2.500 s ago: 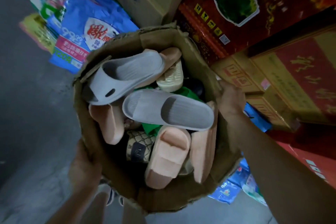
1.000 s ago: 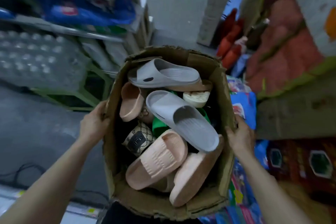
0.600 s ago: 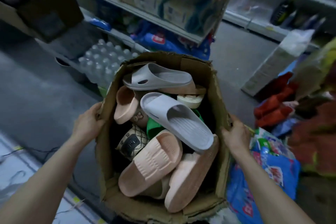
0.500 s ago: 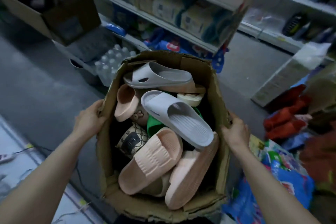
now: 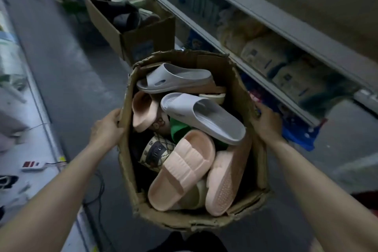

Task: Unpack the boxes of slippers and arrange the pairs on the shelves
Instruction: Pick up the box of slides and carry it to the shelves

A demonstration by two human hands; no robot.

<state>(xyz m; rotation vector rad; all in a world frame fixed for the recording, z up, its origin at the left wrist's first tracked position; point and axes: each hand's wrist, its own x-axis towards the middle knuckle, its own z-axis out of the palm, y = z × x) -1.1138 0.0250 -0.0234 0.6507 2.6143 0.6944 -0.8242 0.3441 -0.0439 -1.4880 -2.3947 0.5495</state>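
The carried load has swung round. The stacked water bottles and red bags have slid out of view, and a second open carton (image 5: 141,37) of dark slippers now sits on the floor (image 5: 71,80) just ahead, beside the long grey shelves (image 5: 266,16).

The cardboard box (image 5: 184,220) is held up off the floor between both arms, same hold as before. The left hand (image 5: 106,129) has its fingers curled over the left rim. The right hand (image 5: 266,122) is clamped on the right rim, fingers wrapped against the outer wall.

Inside it's a jumble. A grey slipper (image 5: 176,77) lies at the far edge and a second grey slipper (image 5: 204,116) lies across the middle. A pink slide (image 5: 184,168) and a sole-up pink slipper (image 5: 225,182) are at the near edge, with a patterned slipper (image 5: 157,151) by the left wall and something green (image 5: 180,129) underneath.

As for progress, I'd call it early. The box looks full and nothing is paired. The shelf stretch in view shows only packaged goods, no slippers. Setting down, sorting into pairs and shelving all seem to be still ahead, for both cartons.
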